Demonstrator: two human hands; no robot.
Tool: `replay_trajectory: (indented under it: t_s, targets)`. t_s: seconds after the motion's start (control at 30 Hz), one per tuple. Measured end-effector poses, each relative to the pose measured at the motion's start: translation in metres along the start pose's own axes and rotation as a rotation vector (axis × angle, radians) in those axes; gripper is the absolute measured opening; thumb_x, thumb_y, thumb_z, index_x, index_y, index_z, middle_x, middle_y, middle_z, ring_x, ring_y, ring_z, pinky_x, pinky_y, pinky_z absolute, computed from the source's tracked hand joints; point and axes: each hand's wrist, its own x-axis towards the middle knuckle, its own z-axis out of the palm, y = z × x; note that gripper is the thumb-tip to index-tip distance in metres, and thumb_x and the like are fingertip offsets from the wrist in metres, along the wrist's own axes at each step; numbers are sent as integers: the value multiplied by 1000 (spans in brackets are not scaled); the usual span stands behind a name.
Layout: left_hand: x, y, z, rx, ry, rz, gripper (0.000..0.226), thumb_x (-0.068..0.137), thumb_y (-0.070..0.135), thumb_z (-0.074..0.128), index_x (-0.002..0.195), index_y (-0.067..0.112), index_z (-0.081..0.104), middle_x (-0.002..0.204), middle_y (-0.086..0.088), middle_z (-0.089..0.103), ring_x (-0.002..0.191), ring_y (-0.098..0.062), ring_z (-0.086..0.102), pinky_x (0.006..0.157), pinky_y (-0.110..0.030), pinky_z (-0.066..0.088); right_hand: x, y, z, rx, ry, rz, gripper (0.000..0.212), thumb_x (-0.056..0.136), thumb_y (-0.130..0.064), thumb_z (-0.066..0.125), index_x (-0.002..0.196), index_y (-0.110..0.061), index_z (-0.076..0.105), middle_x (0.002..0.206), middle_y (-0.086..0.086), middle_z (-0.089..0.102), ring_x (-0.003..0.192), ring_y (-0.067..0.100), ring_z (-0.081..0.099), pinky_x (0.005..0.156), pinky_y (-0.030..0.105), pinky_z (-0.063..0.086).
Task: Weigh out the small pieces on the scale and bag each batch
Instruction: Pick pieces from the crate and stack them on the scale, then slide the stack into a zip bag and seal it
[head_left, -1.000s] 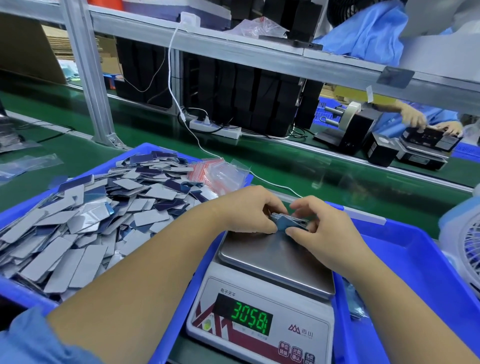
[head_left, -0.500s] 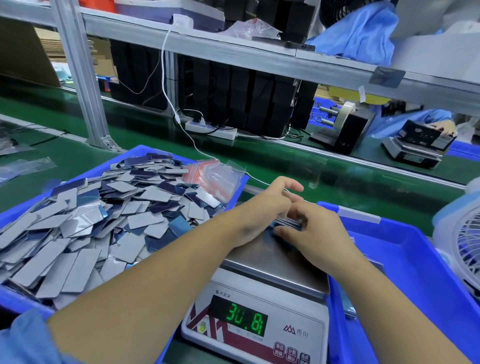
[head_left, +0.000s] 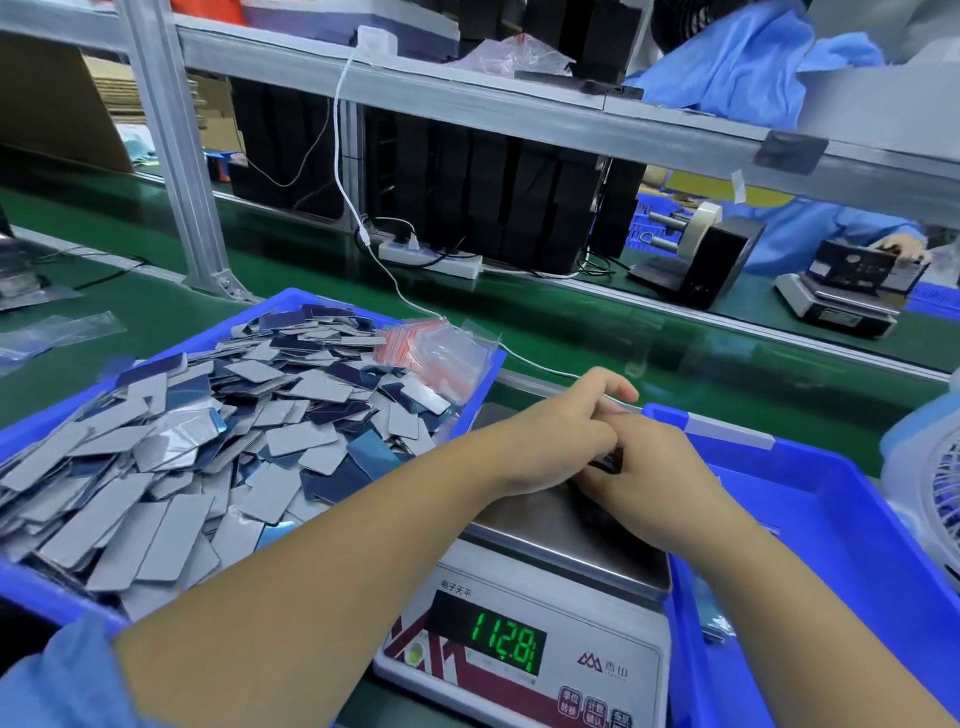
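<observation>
Over the scale (head_left: 566, 530): both hands (head_left: 550, 447) pinching the stack (head_left: 605, 462); best squared up, then lifted clear.

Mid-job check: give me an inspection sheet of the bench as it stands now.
Surface: green belt.
Job's things: scale reads 112.8; left blue bin heaped with small pieces; zip bags at its far corner; right blue bin.
Clutter: loose bags.
Grippers: left hand and right hand together pinch a dark stack over the pan.
Cables: white cable, power strip.
Surroundings: fan, another worker's scale.
</observation>
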Motion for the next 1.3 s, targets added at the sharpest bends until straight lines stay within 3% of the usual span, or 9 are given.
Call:
replay_trajectory:
  t_s: [0.1, 0.2, 0.33, 0.43, 0.53, 0.6, 0.87, 1.1, 1.3]
  targets:
    - [1, -1, -8, 25, 91, 39, 47, 68, 22, 43, 114, 30, 49, 117, 4, 58, 107, -10, 59, 90, -23, 47, 0, 0, -1, -49, 10, 5, 18, 81, -19, 71, 94, -31, 70, 92, -12, 67, 82, 9, 56, 63, 15, 35]
    - [4, -6, -36, 247, 408, 86, 23, 84, 16, 50, 103, 26, 59, 104, 5, 62, 92, -6, 57, 81, -25, 47, -1, 1, 0, 34, 69, 33, 19, 79, -19, 75, 95, -29, 73, 82, -19, 65, 77, -3, 55, 67, 8, 38]
    - [4, -29, -77, 467, 710, -86, 5, 91, 23, 59, 94, 26, 61, 96, 7, 62, 86, -16, 59, 73, -30, 48, -2, 1, 2, 56, -8, 70, 15, 82, -25, 75, 91, -36, 69, 83, -19, 66, 75, -6, 58, 63, 6, 39]
    - [7, -45, -85, 630, 639, -293, 24, 91, 40, 66, 105, 22, 61, 97, 4, 57, 90, -22, 57, 81, -33, 48, -1, 1, 3, 32, -23, 75, 16, 83, -28, 73, 93, -39, 67, 86, -19, 65, 78, -6, 57, 63, 6, 38]
    - [9, -51, -85, 709, 652, -356, 6, 90, 20, 59, 92, 24, 63, 90, 2, 61, 83, -24, 57, 72, -32, 48, -2, 1, 3, -30, -31, 65, 10, 84, -34, 71, 91, -40, 66, 86, -17, 62, 81, -4, 54, 64, 9, 36]
    - [6, -49, -86, 662, 687, -382, 20, 88, 11, 53, 87, 24, 68, 90, 3, 69, 81, -25, 65, 67, -31, 52, -2, 3, 3, -46, -33, 62, 8, 84, -36, 69, 85, -42, 64, 84, -16, 60, 80, -4, 53, 63, 10, 36]
    - [3, -38, -94, 634, 770, -274, 24, 84, 18, 71, 68, 17, 53, 91, 7, 60, 93, -18, 62, 71, -37, 53, -1, 8, 3, -51, -41, 60, 3, 87, -40, 67, 89, -41, 64, 86, -18, 59, 80, -6, 51, 63, 11, 35]
    - [3, -39, -98, 543, 827, -289, 25, 85, 8, 64, 100, 26, 58, 88, 4, 60, 76, -20, 61, 67, -35, 54, -2, 7, 2, -35, -47, 74, 7, 88, -39, 67, 94, -38, 68, 87, -18, 59, 81, -6, 52, 63, 11, 36]
    - [2, -43, -101, 573, 826, -273, 26, 84, 28, 78, 72, 19, 57, 72, 6, 59, 67, -10, 54, 53, -26, 37, -2, 7, 1, -39, -51, 78, 7, 89, -40, 67, 95, -38, 68, 88, -18, 59, 82, -6, 52, 63, 9, 34]
